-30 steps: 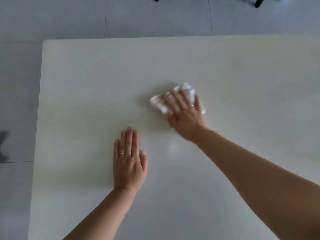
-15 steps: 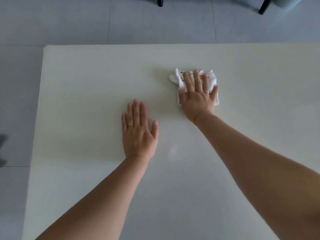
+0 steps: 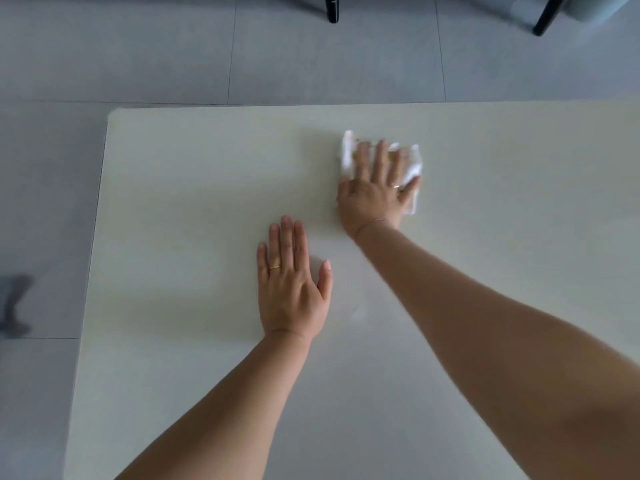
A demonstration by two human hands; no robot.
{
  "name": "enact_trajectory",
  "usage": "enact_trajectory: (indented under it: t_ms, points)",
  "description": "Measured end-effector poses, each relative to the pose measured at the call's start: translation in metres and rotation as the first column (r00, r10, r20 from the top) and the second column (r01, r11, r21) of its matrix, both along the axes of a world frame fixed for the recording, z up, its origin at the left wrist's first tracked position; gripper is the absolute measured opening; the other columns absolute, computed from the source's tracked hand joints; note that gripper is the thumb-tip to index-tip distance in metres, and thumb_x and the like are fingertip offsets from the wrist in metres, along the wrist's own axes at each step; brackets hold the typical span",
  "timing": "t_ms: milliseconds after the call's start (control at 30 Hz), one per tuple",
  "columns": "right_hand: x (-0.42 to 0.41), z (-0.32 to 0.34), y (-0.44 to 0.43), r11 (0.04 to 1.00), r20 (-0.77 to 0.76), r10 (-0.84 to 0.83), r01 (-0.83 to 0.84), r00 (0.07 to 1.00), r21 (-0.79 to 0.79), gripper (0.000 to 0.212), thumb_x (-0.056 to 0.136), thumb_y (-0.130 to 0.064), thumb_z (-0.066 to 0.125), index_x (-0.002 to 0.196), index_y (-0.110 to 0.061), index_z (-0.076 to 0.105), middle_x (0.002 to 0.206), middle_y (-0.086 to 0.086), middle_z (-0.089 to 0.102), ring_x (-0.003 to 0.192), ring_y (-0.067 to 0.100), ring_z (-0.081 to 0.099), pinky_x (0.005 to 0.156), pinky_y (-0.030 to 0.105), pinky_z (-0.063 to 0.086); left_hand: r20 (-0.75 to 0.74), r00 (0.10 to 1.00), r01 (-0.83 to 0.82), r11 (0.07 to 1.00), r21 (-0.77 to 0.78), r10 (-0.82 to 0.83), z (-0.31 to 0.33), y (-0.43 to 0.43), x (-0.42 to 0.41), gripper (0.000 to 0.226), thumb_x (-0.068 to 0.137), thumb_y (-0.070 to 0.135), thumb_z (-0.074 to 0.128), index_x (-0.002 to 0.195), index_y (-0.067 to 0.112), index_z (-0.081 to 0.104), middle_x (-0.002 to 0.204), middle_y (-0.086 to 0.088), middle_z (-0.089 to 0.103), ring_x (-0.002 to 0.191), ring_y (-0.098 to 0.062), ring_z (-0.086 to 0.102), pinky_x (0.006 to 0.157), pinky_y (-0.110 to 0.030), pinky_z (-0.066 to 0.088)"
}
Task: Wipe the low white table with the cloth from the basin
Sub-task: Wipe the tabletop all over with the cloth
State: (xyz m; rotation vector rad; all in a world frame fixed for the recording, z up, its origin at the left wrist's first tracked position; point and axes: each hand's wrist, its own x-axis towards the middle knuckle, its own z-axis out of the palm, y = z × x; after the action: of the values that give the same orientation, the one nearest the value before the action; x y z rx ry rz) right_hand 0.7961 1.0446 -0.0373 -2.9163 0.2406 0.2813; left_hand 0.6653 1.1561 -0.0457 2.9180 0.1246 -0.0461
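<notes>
The low white table fills most of the head view. A crumpled white cloth lies on it toward the far side, right of centre. My right hand presses flat on the cloth with fingers spread, covering most of it. My left hand rests flat on the bare tabletop nearer to me, palm down, fingers together, holding nothing. The basin is not in view.
Grey floor tiles lie beyond the table's far edge and along its left edge. Two dark chair legs stand on the floor at the top. A dark shape sits on the floor at far left.
My right hand has slid the cloth away from me and to the right across the table. My left hand stays flat on the tabletop in about the same place.
</notes>
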Motion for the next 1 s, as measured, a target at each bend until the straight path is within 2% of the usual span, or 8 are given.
enact_trajectory:
  t_ms: [167,367,467,600,667,767,867,1000]
  points:
    - [0.008,0.004,-0.008,0.81,0.021,0.585,-0.583,0.811,-0.059,0.057,0.097,-0.051,0.021,0.15,-0.035,0.005,0.16,-0.006,0.002,0.147,0.022,-0.004,0.113,0.056,-0.004,-0.004,1.0,-0.007,1.0,0.009,0.007,0.003,0.0,0.0,0.068,0.091,0.043,0.033,0.147,0.005,0.029,0.156,-0.014,0.024,0.145,-0.028,0.021,0.117,-0.045,0.015]
    - [0.067,0.004,-0.041,0.999,-0.05,-0.018,0.016,0.999,-0.036,0.058,0.096,-0.044,0.02,0.15,-0.033,0.001,0.16,-0.005,-0.007,0.146,0.024,-0.01,0.112,0.059,-0.007,-0.005,1.0,-0.005,1.0,0.02,0.005,0.0,0.0,0.001,0.07,0.09,0.044,0.034,0.148,0.005,0.028,0.156,-0.013,0.022,0.145,-0.029,0.02,0.117,-0.044,0.013]
    - [0.041,0.003,0.017,0.981,-0.023,0.196,-0.196,0.98,0.002,0.059,0.097,-0.043,0.021,0.15,-0.032,0.0,0.16,-0.004,-0.008,0.145,0.026,-0.012,0.11,0.06,-0.011,-0.018,1.0,-0.009,1.0,0.023,0.01,0.002,-0.001,0.001,0.07,0.091,0.043,0.032,0.148,0.005,0.026,0.157,-0.013,0.02,0.145,-0.028,0.018,0.118,-0.044,0.014]
    - [0.037,0.008,0.014,0.782,0.005,0.623,-0.623,0.782,-0.02,0.058,0.097,-0.05,0.022,0.15,-0.035,0.005,0.16,-0.007,-0.001,0.147,0.022,-0.005,0.114,0.056,-0.006,-0.025,1.0,-0.016,1.0,0.004,0.016,0.006,-0.002,0.0,0.069,0.09,0.043,0.031,0.147,0.004,0.03,0.156,-0.013,0.022,0.145,-0.03,0.02,0.118,-0.045,0.014]
    - [0.06,0.005,-0.02,0.799,0.019,0.599,-0.597,0.8,-0.07,0.057,0.097,-0.051,0.021,0.15,-0.036,0.005,0.16,-0.008,0.001,0.147,0.02,-0.003,0.114,0.054,-0.002,0.011,1.0,-0.015,1.0,-0.014,0.015,0.009,-0.003,0.009,0.068,0.09,0.043,0.034,0.145,0.004,0.034,0.156,-0.013,0.025,0.144,-0.03,0.022,0.118,-0.044,0.01]
    - [0.088,0.004,-0.05,0.96,-0.004,0.278,-0.278,0.961,-0.043,0.057,0.097,-0.05,0.018,0.15,-0.036,0.004,0.16,-0.008,-0.003,0.146,0.019,-0.006,0.113,0.055,-0.004,0.065,0.996,0.068,0.997,-0.03,-0.066,0.009,-0.008,0.026,0.064,0.092,0.044,0.035,0.146,0.008,0.034,0.156,-0.012,0.024,0.145,-0.029,0.02,0.119,-0.043,0.007]
    - [0.09,0.001,-0.003,0.998,-0.03,0.044,-0.045,0.999,-0.034,0.059,0.095,-0.047,0.02,0.15,-0.033,0.003,0.16,-0.005,-0.006,0.146,0.025,-0.01,0.11,0.06,-0.007,0.024,0.992,0.128,0.992,-0.016,-0.128,0.001,-0.011,0.033,0.066,0.093,0.047,0.033,0.149,0.012,0.028,0.157,-0.011,0.02,0.146,-0.028,0.018,0.118,-0.045,0.012]
    - [0.062,0.003,0.048,0.887,0.003,0.46,-0.46,0.888,0.036,0.056,0.097,-0.049,0.021,0.15,-0.036,0.005,0.16,-0.006,-0.004,0.146,0.025,-0.009,0.11,0.059,-0.01,0.019,0.993,0.118,0.993,-0.004,-0.118,-0.003,-0.011,0.032,0.066,0.092,0.047,0.034,0.148,0.011,0.03,0.157,-0.011,0.023,0.145,-0.027,0.02,0.118,-0.046,0.015]
